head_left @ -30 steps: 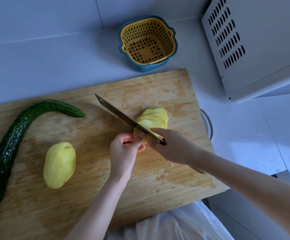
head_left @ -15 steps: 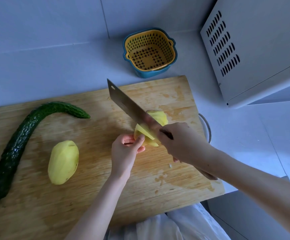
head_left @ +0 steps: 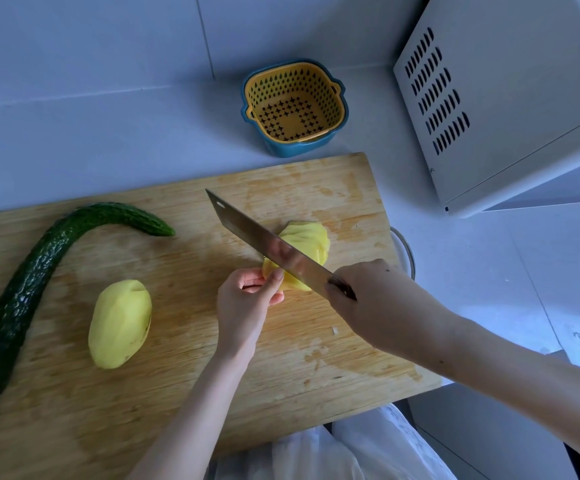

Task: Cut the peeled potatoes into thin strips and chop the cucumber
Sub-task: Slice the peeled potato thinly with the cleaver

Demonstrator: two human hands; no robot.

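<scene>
Left hand: The left hand [head_left: 245, 306] had its fingers [head_left: 276, 277] curled together, their tips pinching the near end of the sliced potato [head_left: 311, 242].
Right hand: The right hand [head_left: 371, 299] had its fingers [head_left: 338, 284] clamped round the handle of the cleaver [head_left: 267, 245]; the fist hid the handle.
Blade: It slanted away leftward from the right fingers, crossing the slices just beyond the left fingertips. Whether the edge touched the potato could not be told.
Sliced potato, handling: Probably wet and slippery; the thin slices looked stiff yet easy to snap, and the fanned stack seemed likely to slide. Pressing down on it with curled tips close beside the blade seemed the safest hold.
Whole peeled potato: The whole peeled potato [head_left: 119, 323] lay well left of the left fingers. It looked firm, rounded and likely to roll, so a flat face down would steady it.
Cucumber: The cucumber [head_left: 39, 282] lay farther left, long and curved. Its bumpy skin should give a surer grip.
Edges: The cutting board [head_left: 316, 358] ended just right of the right fingers, where a metal bowl rim [head_left: 407, 252] showed.
Room: Bare board lay between the left fingers and the whole potato. On the surface [head_left: 108, 133] beyond the blade tip stood a colander basket [head_left: 293, 105]; a white vented appliance [head_left: 506, 98] stood off to the right.
</scene>
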